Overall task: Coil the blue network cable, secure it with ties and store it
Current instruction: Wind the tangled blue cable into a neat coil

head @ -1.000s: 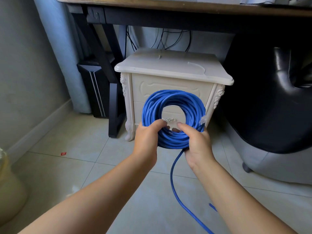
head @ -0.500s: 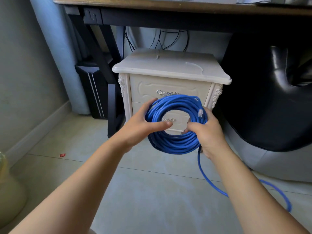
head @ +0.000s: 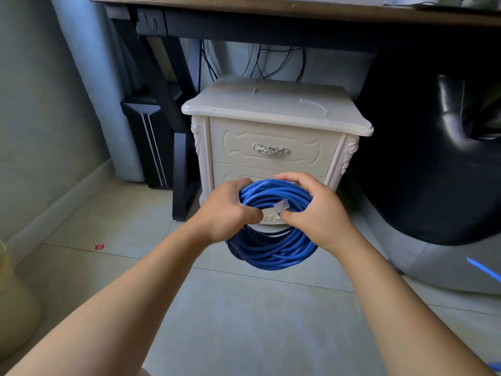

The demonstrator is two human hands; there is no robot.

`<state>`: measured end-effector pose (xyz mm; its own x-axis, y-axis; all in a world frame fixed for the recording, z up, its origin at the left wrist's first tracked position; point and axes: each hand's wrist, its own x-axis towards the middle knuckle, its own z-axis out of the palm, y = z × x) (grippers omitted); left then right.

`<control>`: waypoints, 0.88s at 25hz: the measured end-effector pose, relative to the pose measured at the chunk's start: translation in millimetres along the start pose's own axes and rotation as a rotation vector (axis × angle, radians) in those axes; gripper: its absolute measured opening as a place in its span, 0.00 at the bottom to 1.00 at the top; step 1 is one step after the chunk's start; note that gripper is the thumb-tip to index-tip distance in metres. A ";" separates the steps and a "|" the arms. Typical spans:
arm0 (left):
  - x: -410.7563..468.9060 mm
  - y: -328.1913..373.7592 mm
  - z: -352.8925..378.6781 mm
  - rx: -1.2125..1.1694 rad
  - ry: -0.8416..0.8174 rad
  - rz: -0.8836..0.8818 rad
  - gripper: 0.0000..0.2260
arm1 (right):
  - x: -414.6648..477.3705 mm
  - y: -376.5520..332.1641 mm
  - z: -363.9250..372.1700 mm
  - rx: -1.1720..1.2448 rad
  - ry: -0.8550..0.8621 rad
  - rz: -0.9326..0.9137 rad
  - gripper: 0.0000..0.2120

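Left hand (head: 226, 213) grips the left side of the coiled blue network cable (head: 271, 253), fingers curled round the strands. My right hand (head: 318, 217) wraps the coil's right side, thumb just beside the clear plastic plug (head: 282, 206). I see the coil held in the air in front of the cream carved two-drawer nightstand (head: 271, 109), above the pale tiled floor (head: 244, 321).

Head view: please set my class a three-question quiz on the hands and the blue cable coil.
1. True or false: the left hand and the right hand both grip the coil.
2. The clear plug sits at which thumb? A left, B right, C neither.
3. Fill in: behind the coil stands a white ____ with drawers.
Key: 1 true; 2 B; 3 cabinet.
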<state>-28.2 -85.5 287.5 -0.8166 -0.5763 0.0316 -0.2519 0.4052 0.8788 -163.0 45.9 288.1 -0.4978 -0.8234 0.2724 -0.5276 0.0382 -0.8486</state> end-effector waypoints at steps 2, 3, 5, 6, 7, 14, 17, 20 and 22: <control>-1.3 0.1 1.5 -0.118 0.063 -0.020 0.09 | 2.5 3.5 -2.7 0.116 0.004 0.084 0.24; -1.3 0.1 1.6 -0.181 0.100 -0.038 0.09 | 4.5 7.3 -3.0 0.192 0.005 0.138 0.22; 1.2 -0.5 2.0 -0.336 0.173 -0.076 0.09 | 6.0 13.7 -1.6 0.339 0.029 0.239 0.16; 2.6 -0.2 3.0 -0.422 0.205 -0.092 0.08 | 5.7 15.3 0.4 0.404 0.053 0.272 0.14; 4.0 -0.4 4.3 -0.499 0.236 -0.108 0.08 | 5.8 17.2 3.3 0.464 0.083 0.290 0.14; 5.2 4.2 25.4 -0.841 0.388 -0.246 0.05 | 3.4 16.4 31.8 0.837 0.341 0.485 0.16; 2.5 2.5 32.2 -0.770 0.246 -0.192 0.07 | 3.6 21.3 31.4 0.849 0.457 0.569 0.13; 2.1 -1.0 26.3 -0.755 0.029 -0.139 0.15 | 6.2 24.1 24.7 0.837 0.496 0.596 0.10; 3.8 -8.9 16.0 -0.780 -0.179 -0.092 0.25 | 8.8 24.4 21.1 0.852 0.505 0.607 0.09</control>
<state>-37.4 -79.9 272.2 -0.8979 -0.4336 -0.0756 0.0592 -0.2890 0.9555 -165.8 27.6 260.2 -0.8293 -0.4734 -0.2971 0.4305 -0.2020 -0.8797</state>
